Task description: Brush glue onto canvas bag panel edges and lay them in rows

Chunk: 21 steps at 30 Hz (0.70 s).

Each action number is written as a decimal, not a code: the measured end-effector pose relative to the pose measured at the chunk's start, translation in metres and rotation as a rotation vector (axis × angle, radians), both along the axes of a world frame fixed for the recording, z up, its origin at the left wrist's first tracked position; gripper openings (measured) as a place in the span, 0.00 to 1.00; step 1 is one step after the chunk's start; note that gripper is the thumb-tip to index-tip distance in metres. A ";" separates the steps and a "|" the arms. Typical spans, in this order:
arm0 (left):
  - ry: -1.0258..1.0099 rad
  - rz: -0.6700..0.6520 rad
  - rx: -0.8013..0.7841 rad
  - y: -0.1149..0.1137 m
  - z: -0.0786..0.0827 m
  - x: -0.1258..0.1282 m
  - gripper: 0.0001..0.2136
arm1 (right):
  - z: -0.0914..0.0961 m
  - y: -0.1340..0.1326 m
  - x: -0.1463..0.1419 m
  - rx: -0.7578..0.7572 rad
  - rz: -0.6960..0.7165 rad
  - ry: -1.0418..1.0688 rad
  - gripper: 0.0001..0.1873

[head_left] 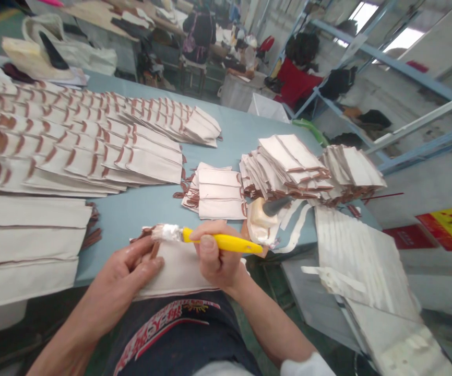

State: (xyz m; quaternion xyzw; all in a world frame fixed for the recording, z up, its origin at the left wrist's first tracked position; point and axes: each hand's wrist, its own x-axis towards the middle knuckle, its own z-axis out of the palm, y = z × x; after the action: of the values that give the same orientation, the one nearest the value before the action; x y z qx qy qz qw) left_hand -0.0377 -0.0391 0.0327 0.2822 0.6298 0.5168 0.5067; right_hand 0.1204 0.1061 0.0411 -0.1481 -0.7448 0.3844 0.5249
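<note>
- Head view: the right hand [218, 258] grips a yellow brush [245, 244], fingers closed around its handle; the white-coated bristles meet the brown strip at the left end of a cream fabric piece [182, 269].
- That piece lies at the near edge of the blue table [112, 214].
- The left hand [130, 274] presses its left end, fingers bunched close together on the strip.
- Far left, overlapping cream panels [147, 156] spread in rows; to the right, a stack [288, 156] sits beyond a pale block-shaped container [262, 215].

One yellow-handled brush [232, 242], two dark cones [276, 207] [52, 52]
</note>
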 end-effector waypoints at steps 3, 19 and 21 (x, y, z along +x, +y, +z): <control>-0.028 0.033 0.015 -0.004 -0.004 0.000 0.21 | -0.002 0.010 -0.002 0.004 -0.087 -0.004 0.15; 0.208 -0.118 -0.023 -0.013 0.004 -0.010 0.23 | -0.003 0.047 -0.011 0.072 -0.298 -0.311 0.24; 0.268 -0.170 -0.044 -0.015 -0.001 -0.008 0.20 | -0.002 0.056 -0.011 0.070 -0.317 -0.282 0.24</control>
State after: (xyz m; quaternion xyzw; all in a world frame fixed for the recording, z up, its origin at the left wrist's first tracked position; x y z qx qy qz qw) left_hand -0.0454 -0.0545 0.0317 0.3895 0.6769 0.4158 0.4660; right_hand 0.1093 0.1621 0.0387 -0.2973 -0.7911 0.2464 0.4744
